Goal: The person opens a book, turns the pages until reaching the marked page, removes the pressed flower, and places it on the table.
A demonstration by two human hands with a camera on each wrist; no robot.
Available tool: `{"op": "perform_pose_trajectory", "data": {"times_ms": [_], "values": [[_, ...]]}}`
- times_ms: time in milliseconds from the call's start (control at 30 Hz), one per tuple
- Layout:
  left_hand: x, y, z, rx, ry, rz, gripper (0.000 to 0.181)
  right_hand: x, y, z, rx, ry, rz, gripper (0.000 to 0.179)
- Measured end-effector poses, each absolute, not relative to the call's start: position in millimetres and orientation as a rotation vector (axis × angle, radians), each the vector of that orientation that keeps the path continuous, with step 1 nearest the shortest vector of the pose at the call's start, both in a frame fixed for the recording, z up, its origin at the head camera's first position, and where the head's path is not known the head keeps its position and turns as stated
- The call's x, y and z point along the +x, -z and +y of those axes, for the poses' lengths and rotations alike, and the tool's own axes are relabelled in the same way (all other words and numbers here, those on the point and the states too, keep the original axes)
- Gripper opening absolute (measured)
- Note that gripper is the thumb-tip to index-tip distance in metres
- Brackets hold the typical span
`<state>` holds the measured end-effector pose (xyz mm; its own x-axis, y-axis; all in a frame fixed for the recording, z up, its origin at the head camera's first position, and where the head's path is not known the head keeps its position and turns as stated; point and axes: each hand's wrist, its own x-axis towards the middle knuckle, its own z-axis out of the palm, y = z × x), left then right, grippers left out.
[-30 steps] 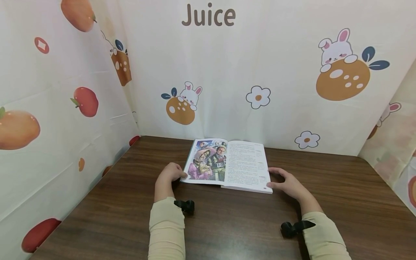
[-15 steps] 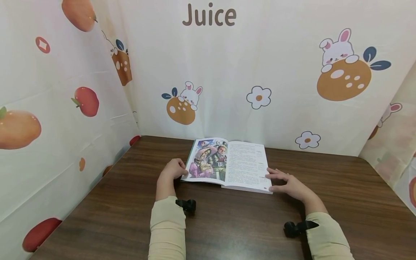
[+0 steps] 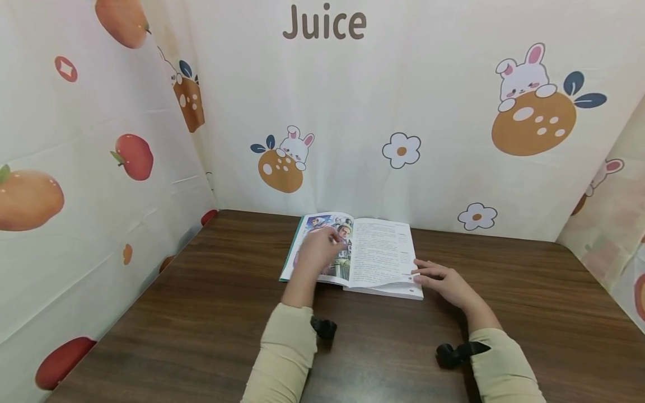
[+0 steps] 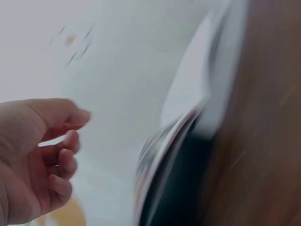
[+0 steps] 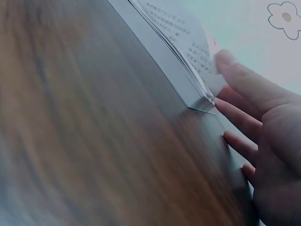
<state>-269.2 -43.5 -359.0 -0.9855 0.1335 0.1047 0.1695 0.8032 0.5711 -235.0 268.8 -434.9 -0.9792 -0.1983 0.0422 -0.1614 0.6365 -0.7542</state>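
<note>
Dark wood-grain desk [image 3: 201,336], cartoon fruit-and-bunny printed curtain [image 3: 403,101] on three sides, open paperback book with a colour illustration page and a text page [image 3: 375,254] lying flat near the back edge.
Left hand [image 3: 318,250] over the illustrated left page, fingers loosely curled, empty in the left wrist view [image 4: 35,160]; contact with the page cannot be told. Right hand [image 3: 443,282] at the book's lower right corner, thumb on top of the text page, fingers straight beside the page edges on the desk [image 5: 244,122], corner of the top page slightly lifted. Hands apart, one per side of the book. Cream sleeves [image 3: 282,358] on both arms.
</note>
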Motion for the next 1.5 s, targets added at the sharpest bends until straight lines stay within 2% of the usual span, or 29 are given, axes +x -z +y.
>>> {"op": "perform_pose_trajectory", "data": {"times_ms": [200, 367, 633, 767, 933, 1267, 1500], "values": [[-255, 371, 10, -0.500, 0.786, -2.954, 0.015, -237, 437, 261, -0.228, 1.339, 2.829, 0.056], [-247, 384, 32, -0.636, 0.718, -3.017, 0.024, -240, 437, 257, -0.155, 1.344, 2.850, 0.057], [-243, 389, 43, -0.768, 0.524, -2.984, 0.018, -241, 437, 255, -0.123, 1.363, 2.852, 0.057], [-242, 390, 45, -0.771, 0.416, -2.930, 0.009, -240, 438, 256, -0.138, 1.366, 2.859, 0.057], [-242, 391, 45, -0.741, 0.427, -2.886, 0.008, -237, 436, 259, -0.181, 1.416, 2.813, 0.055], [-250, 377, 30, -0.585, 0.715, -2.765, 0.012, -233, 433, 264, -0.187, 1.428, 2.720, 0.067], [-256, 358, 2, -0.479, 1.009, -2.601, 0.011, -234, 433, 265, -0.201, 1.424, 2.725, 0.068]]}}
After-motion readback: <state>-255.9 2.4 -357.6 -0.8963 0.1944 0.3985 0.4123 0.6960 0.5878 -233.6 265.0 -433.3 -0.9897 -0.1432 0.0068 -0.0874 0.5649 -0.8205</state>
